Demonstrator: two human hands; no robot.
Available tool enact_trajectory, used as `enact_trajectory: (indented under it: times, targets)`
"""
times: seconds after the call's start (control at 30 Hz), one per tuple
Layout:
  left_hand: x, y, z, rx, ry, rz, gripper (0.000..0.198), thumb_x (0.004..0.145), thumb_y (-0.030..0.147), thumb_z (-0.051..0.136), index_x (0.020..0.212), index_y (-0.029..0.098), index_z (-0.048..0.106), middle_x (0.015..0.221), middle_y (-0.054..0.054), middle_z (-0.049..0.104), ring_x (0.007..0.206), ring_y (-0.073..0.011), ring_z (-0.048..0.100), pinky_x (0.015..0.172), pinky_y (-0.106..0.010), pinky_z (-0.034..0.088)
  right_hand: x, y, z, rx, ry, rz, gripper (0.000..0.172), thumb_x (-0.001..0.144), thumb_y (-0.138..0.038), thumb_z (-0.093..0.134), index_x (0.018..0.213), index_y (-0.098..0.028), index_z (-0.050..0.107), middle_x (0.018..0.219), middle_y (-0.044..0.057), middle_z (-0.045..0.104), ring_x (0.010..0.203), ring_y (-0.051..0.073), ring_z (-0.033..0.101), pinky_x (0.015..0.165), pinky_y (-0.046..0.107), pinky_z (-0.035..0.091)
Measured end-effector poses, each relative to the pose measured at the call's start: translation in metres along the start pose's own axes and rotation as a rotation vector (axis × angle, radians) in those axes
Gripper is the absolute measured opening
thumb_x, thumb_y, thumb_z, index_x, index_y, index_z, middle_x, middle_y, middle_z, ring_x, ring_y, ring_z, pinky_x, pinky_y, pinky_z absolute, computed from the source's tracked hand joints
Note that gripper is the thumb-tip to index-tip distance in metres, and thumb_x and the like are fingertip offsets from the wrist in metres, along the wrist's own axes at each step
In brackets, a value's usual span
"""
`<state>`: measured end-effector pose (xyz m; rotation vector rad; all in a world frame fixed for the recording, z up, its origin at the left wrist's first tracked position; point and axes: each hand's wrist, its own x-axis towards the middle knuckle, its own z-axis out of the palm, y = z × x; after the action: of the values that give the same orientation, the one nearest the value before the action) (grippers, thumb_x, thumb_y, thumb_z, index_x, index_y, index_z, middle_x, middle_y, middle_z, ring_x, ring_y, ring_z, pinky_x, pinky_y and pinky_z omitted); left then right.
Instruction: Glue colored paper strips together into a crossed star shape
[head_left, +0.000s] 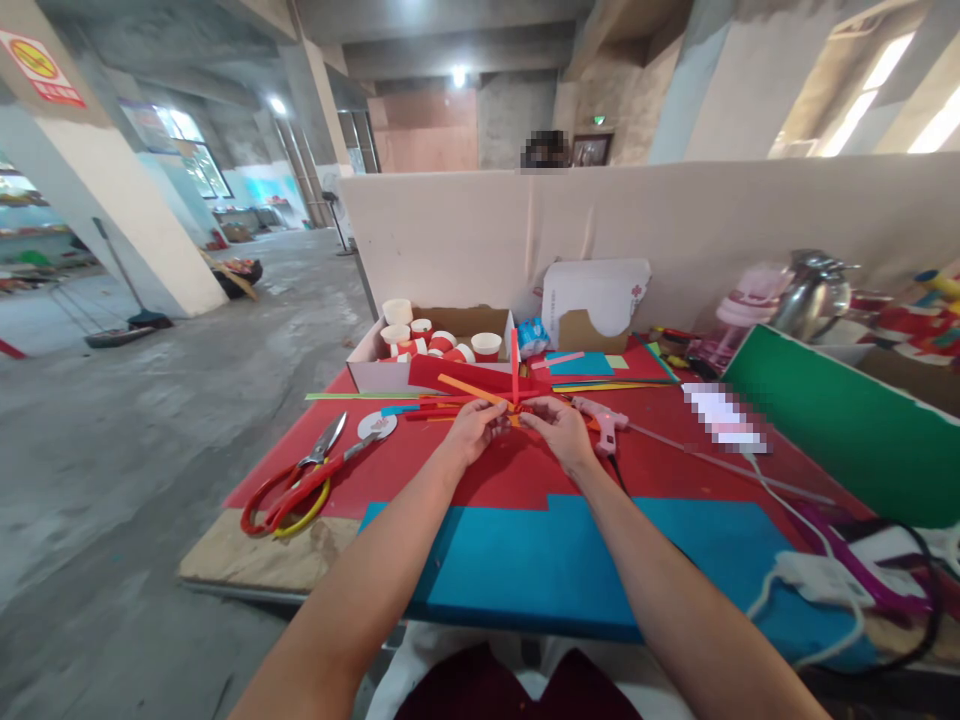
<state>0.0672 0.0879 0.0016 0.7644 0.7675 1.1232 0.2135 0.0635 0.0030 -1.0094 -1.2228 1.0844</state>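
Both my hands meet over the red sheet on the table (pixel 525 470). My left hand (pixel 474 428) and my right hand (pixel 559 428) pinch a small bundle of crossed paper strips (pixel 514 402), orange and red, between their fingertips. One red strip (pixel 514 365) stands upright from the bundle and an orange strip (pixel 465 388) sticks out to the left. A pink glue gun (pixel 606 420) lies just right of my right hand.
Red-handled scissors (pixel 296 490) and a white tape disc (pixel 376 427) lie at left. A cardboard box of paper cups (pixel 431 345) stands behind. Blue foam sheet (pixel 585 570) covers the near edge. A green board (pixel 840 425), cables, a kettle (pixel 814 290) and a pink bottle (pixel 739 315) crowd the right.
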Motion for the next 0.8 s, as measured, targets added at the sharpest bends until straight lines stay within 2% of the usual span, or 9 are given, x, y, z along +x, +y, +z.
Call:
enact_trajectory:
  times: [0.13,0.33,0.53,0.7,0.8]
  targets:
    - [-0.0001,0.0006,0.0013,-0.035,-0.024,0.049,0.021,0.058,0.023,0.077,0.066,0.011,0.063,0.060,-0.003,0.061,0.057,-0.0113,0.058,0.061,-0.025,0.046,0.0024,0.0007,0.0002,-0.040,0.039,-0.088,0.026,0.058,-0.030,0.074,0.080,-0.020,0.064,0.079,0.002,0.069,0.076,0.018,0.064,0.076,0.033,0.051]
    - [-0.0011,0.0040,0.0031,-0.065,-0.003,0.167,0.024,0.055,0.026,0.078,0.066,0.013,0.060,0.061,-0.001,0.061,0.059,-0.0112,0.059,0.061,-0.025,0.045,0.0030,-0.0001,0.0000,0.000,0.040,-0.118,0.025,0.059,-0.029,0.072,0.081,-0.020,0.064,0.081,0.003,0.070,0.082,0.019,0.065,0.084,0.035,0.049]
    - [-0.0022,0.0056,0.0036,-0.052,0.030,0.185,0.026,0.055,0.028,0.077,0.066,0.013,0.058,0.059,0.000,0.060,0.058,-0.0102,0.058,0.063,-0.025,0.047,0.0003,-0.0048,-0.0009,0.083,0.068,-0.027,0.029,0.059,-0.035,0.073,0.083,-0.020,0.064,0.077,0.001,0.069,0.070,0.017,0.065,0.076,0.035,0.053]
    - [-0.0006,0.0040,0.0022,-0.040,0.040,0.175,0.025,0.058,0.028,0.075,0.067,0.012,0.058,0.060,0.000,0.060,0.060,-0.0105,0.059,0.066,-0.027,0.048,0.0026,-0.0019,-0.0031,0.172,0.078,0.067,0.034,0.058,-0.038,0.074,0.086,-0.020,0.064,0.079,0.001,0.068,0.069,0.015,0.065,0.073,0.033,0.054]
    - [0.0012,0.0036,0.0014,-0.050,0.083,0.172,0.026,0.057,0.027,0.076,0.067,0.012,0.058,0.060,-0.001,0.060,0.059,-0.0103,0.059,0.066,-0.027,0.048,0.0049,0.0019,-0.0040,0.228,0.144,0.079,0.035,0.059,-0.043,0.073,0.083,-0.020,0.063,0.075,0.001,0.067,0.067,0.015,0.064,0.070,0.034,0.054]
